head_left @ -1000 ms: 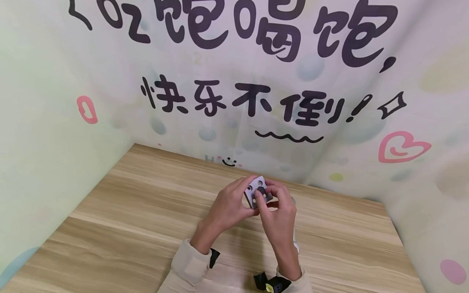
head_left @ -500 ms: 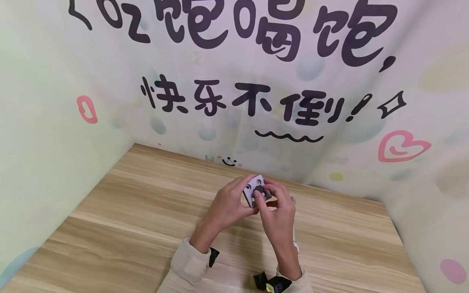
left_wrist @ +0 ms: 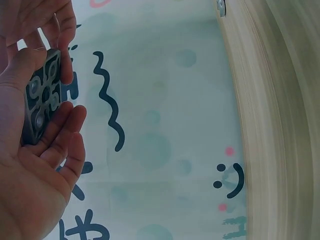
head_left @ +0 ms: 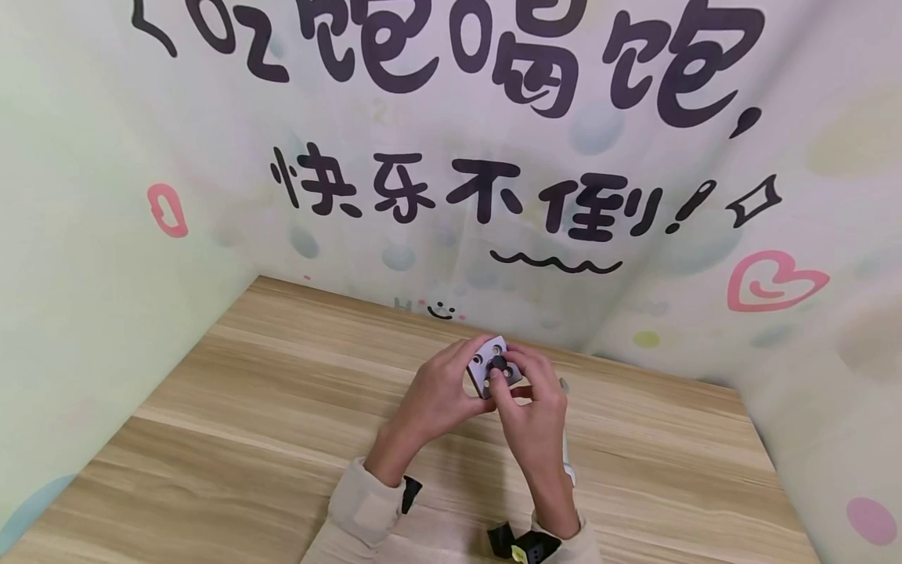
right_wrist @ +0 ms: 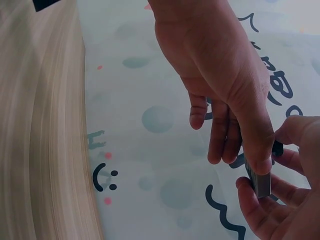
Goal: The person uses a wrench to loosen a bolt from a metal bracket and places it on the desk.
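While we look down from the head camera, these are the things we find:

Plate: we hold a small grey square plate [head_left: 493, 366] with round holes in the air above the wooden table [head_left: 247, 407], near its far edge. The left wrist view shows its underside [left_wrist: 42, 97] as dark, with several round openings.

Left hand: our left hand [head_left: 440, 392] grips the plate by its left edge, the thumb on one side and the fingers [left_wrist: 62, 140] curled behind it, so this hand is closed around the plate. The right wrist view shows the same hand [right_wrist: 220, 85] from behind, with the plate's thin edge [right_wrist: 260, 182] below its thumb.

Right hand: our right hand [head_left: 532, 415] comes at the plate from the right. Its fingertips pinch a small dark round piece [head_left: 499, 363] seated at the middle of the plate's top face. We cannot tell what the piece is.

Table: light wood grain, running away from us to a corner.

Backdrop: a pale printed sheet [head_left: 634, 258] rises behind and beside the table, with large black characters, a wavy black line [head_left: 557, 265], a small smiley face [head_left: 441, 312] and a pink heart [head_left: 771, 283].

Sleeves: cream sleeves [head_left: 366, 509] cover both forearms, with dark straps at the wrists.

Small item: something metallic [left_wrist: 221, 7] lies on the table to the right of our hands; it is too small to name.
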A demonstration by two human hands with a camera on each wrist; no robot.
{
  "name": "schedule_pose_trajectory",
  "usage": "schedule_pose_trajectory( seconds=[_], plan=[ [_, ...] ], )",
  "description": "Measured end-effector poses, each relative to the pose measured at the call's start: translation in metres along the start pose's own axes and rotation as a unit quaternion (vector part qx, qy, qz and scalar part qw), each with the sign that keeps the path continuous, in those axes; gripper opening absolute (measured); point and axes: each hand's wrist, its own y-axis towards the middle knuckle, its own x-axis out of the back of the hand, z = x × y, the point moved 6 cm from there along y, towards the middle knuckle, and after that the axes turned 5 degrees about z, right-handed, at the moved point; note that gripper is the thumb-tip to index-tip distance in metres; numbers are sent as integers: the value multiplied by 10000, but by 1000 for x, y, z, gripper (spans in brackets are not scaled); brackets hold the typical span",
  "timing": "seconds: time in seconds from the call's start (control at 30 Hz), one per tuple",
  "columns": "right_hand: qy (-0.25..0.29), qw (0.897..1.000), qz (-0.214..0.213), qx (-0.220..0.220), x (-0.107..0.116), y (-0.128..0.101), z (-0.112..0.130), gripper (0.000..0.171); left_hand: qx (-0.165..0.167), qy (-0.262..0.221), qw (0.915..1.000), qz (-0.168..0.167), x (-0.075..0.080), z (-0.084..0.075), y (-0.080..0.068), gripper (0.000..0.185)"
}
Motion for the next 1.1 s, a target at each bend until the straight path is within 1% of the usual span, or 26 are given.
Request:
schedule_pose_trajectory(
  seconds=[0.37,0.53,0.77,1.1],
  plan=[
    [50,9999,76,-54,0,-1,-4,27,19,22,10000,-20,0,0,0,79],
    [69,9999,93,-98,0,-1,-5,31,9,5,10000,-2,0,-2,0,79],
    [64,9997,-60,-225,2,-1,-7,23,67,-77,9999,117,-3,-4,1,78],
    [-113,9996,-173,-195,2,-1,-6,21,88,-15,9998,162,-4,-3,0,76]
  ],
)
